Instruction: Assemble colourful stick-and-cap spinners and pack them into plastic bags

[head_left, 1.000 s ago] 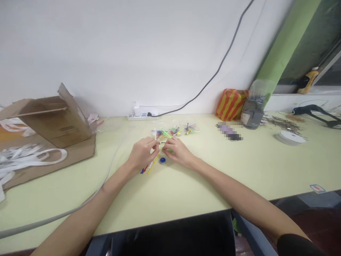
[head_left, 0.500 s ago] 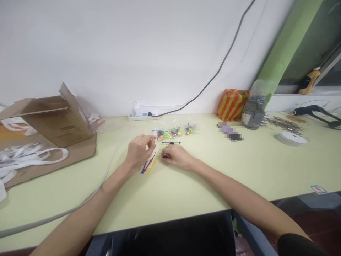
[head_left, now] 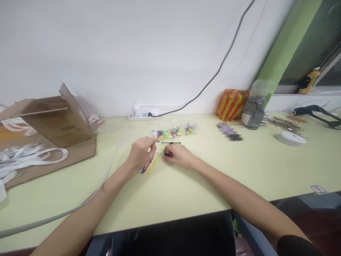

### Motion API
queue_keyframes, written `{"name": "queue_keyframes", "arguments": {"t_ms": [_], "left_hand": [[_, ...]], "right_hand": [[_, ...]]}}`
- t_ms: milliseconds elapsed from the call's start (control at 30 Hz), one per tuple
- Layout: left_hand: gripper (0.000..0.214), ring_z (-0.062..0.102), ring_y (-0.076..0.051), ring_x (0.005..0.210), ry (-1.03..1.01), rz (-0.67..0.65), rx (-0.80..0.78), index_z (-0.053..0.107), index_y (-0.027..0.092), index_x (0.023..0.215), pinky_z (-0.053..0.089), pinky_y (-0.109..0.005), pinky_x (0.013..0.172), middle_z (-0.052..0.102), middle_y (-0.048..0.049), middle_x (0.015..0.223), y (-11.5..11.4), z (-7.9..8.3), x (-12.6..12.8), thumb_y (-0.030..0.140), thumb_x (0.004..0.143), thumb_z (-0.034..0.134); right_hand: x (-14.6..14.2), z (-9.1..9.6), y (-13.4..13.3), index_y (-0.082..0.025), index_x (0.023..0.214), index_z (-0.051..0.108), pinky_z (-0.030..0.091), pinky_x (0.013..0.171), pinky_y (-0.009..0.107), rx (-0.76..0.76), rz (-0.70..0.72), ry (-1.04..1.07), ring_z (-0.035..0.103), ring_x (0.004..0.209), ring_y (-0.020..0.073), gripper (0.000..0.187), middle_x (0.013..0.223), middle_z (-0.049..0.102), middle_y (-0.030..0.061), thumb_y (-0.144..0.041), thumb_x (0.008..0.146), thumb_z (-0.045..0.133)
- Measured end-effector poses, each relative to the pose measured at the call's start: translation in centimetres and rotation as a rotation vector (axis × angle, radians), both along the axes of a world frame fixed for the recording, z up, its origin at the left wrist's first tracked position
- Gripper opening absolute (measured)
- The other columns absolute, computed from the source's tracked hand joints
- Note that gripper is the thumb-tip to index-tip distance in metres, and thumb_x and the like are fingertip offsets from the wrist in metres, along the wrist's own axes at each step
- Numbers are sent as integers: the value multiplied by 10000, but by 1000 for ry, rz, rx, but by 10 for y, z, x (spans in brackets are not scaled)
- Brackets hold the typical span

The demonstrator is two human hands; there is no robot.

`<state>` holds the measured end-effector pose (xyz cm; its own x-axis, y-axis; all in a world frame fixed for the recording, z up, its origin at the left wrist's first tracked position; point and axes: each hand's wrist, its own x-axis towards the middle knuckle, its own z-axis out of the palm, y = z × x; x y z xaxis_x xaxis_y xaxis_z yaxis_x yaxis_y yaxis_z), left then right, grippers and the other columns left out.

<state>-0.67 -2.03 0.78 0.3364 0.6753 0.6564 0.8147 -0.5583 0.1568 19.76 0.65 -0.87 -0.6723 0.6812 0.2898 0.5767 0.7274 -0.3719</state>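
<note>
well, the right hand (head_left: 179, 156) has its fingertips (head_left: 169, 152) closed on a small blue plastic cap (head_left: 167, 154), a thin black rod (head_left: 171, 143) lying just ahead of them. the left hand (head_left: 141, 153) sits just apart, its fingers drawn together over loose coloured plastic sticks (head_left: 149, 165), though what they pinch is too small to tell. clear bags of coloured parts (head_left: 173, 132) lie ahead of both hands, a grey cable (head_left: 106, 174) runs left of the left wrist, and a cardboard box (head_left: 58, 121) stands well off to that side.
</note>
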Motion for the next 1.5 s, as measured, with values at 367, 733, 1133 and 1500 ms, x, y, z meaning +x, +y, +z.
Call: {"name": "queue_keyframes", "arguments": {"t_ms": [367, 733, 1133, 1500], "left_hand": [[336, 654, -217, 1061, 80, -215, -116, 552, 214, 1271, 500, -351, 901, 696, -82, 1151, -5, 7, 6, 322, 953, 549], [225, 666, -229, 1063, 98, -158, -60, 573, 209, 1167, 500, -361, 904, 706, -80, 1156, 0, -1, 3, 252, 950, 532], [171, 648, -227, 969, 44, 95, 45, 555, 212, 1065, 479, -344, 859, 682, -61, 1035, 5, 2, -7, 176, 899, 532], [140, 630, -216, 908, 39, 95, 126, 569, 204, 1017, 452, -344, 817, 679, -47, 956, 7, 1, -7, 163, 885, 549]], "right_hand": [[1, -7, 6, -181, 950, 616, 413, 618, 227, -161, 21, 630, 522, 615, 128, 105, 672, 539, -45, -198, 856, 571], [-7, -8, -1, -201, 1008, 522, 477, 684, 259, -292, 69, 833, 582, 760, 157, 189, 815, 576, -4, -365, 923, 563], [-21, -22, -14, -170, 1085, 660, 450, 897, 357, 196, 216, 177, 530, 990, 239, 192, 1040, 607, 97, -101, 931, 568], [-32, -18, -20, -249, 1237, 686, 409, 1009, 414, 297, 294, 57, 463, 1206, 266, 252, 1266, 582, 94, -310, 1040, 540]]}}
